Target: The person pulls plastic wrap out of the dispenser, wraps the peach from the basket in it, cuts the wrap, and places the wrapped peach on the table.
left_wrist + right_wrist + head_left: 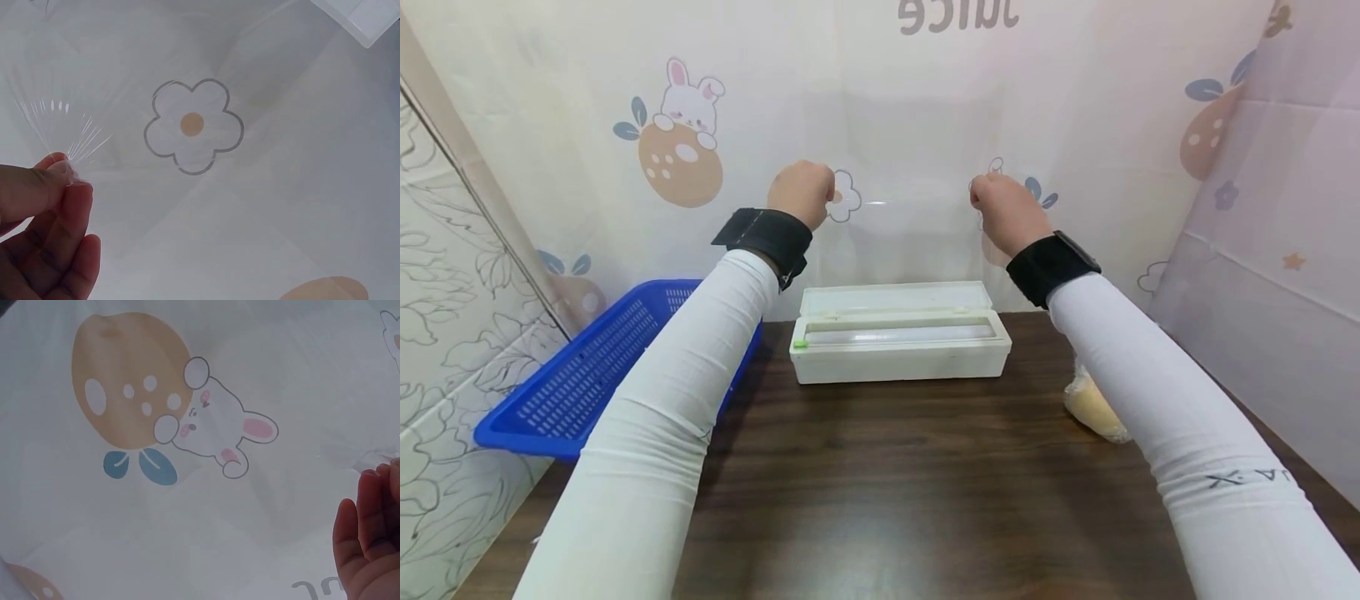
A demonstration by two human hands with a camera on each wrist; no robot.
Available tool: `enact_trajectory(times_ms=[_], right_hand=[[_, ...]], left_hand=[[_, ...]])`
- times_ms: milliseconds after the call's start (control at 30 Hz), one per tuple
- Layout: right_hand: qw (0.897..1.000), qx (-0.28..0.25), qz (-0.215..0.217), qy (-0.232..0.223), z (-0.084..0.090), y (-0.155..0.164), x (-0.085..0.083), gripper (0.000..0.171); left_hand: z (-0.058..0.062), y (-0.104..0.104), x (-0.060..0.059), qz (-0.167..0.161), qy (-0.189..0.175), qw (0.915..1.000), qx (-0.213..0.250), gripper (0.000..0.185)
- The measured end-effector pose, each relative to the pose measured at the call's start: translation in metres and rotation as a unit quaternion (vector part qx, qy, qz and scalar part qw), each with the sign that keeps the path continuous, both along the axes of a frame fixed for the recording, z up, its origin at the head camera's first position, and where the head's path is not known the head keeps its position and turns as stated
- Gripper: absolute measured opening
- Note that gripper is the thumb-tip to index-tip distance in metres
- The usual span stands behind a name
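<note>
Clear cling film (69,128) is stretched between the two raised hands, with a thin glint on it in the head view. My left hand (802,192) pinches one corner between thumb and forefinger, where the film gathers into creases. At the other side my right hand (1009,214) pinches the film at its fingertips; that grip is partly cut off in the right wrist view. Below and between the hands stands a white cling film dispenser (898,364), its lid (895,297) tipped back and the film roll (898,334) showing inside.
A blue plastic basket (602,367) sits at the left, partly behind the left sleeve. To the right, a pale yellow item in clear wrap (1093,406) lies partly behind the right sleeve. The dark wooden table (880,483) meets a printed curtain (880,133) at the back.
</note>
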State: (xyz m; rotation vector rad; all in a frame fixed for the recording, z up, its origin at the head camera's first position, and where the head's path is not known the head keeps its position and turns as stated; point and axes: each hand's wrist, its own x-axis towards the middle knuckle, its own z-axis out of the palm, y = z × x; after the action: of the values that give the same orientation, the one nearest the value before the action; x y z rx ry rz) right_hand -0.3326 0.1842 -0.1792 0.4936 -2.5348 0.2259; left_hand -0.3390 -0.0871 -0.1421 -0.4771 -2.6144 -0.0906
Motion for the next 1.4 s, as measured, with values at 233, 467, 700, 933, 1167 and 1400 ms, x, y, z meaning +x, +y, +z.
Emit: enact_trajectory(times_ms=[233,467,700,933,1167,1400], right_hand=[[1.0,0.002,0.002,0.024,0.008,-0.001,0.001,0.014],[0.999,0.002,0.002,0.047,0.019,-0.004,0.006,0.009],[0.998,-0.003,-0.007,0.056,0.029,-0.005,0.011,0.011],[0.997,-0.023,-0.003,0.071,0.034,-0.006,0.013,0.012],[0.993,-0.04,0.002,0.11,0.037,-0.005,0.013,0.011],[0.99,-0.053,-0.005,0.132,0.041,-0.006,0.015,0.012]], left_hand=[[0.009,0.0,0.002,0.005,0.006,1.0,-0.002,0.024],[0.017,0.0,0.006,0.017,0.017,0.9997,0.007,0.027],[0.027,0.0,0.012,0.018,0.026,0.9991,0.03,0.029],[0.029,-0.003,0.016,0.018,0.035,0.9973,0.062,0.03],[0.029,-0.004,0.017,0.018,0.074,0.9933,0.086,0.029],[0.032,-0.004,0.019,0.016,0.101,0.9906,0.091,0.027]])
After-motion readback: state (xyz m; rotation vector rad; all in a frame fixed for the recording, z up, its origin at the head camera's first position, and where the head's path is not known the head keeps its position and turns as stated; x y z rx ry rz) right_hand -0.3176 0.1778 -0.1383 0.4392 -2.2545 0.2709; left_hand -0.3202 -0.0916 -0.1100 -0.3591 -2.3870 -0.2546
